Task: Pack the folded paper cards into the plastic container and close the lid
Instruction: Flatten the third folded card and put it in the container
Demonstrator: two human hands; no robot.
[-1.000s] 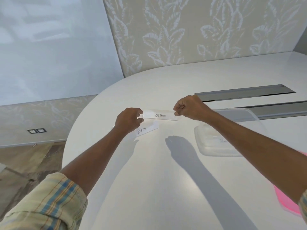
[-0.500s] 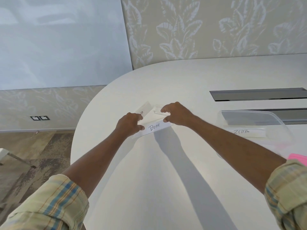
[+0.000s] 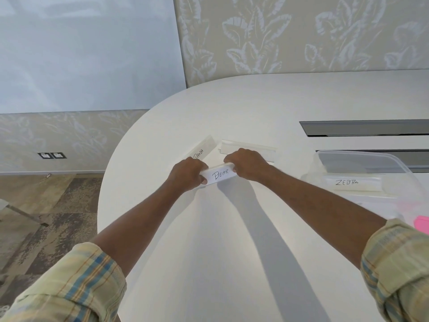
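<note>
Folded paper cards are spread on a white rounded bench (image 3: 232, 252), set before leaf-patterned wall panels, with patterned flooring seen at the left. The card marked "BEAR" (image 3: 219, 175) is gripped at its two ends, the left hand (image 3: 188, 174) and right hand (image 3: 247, 165) both closed on it with arms stretched forward in rolled plaid sleeves. A card marked "PANDA" (image 3: 203, 150) and an unreadable card (image 3: 246, 147) are seen just behind, and a "ZEBRA" card (image 3: 348, 183) is lying inside the clear plastic container (image 3: 394, 163) at the right.
</note>
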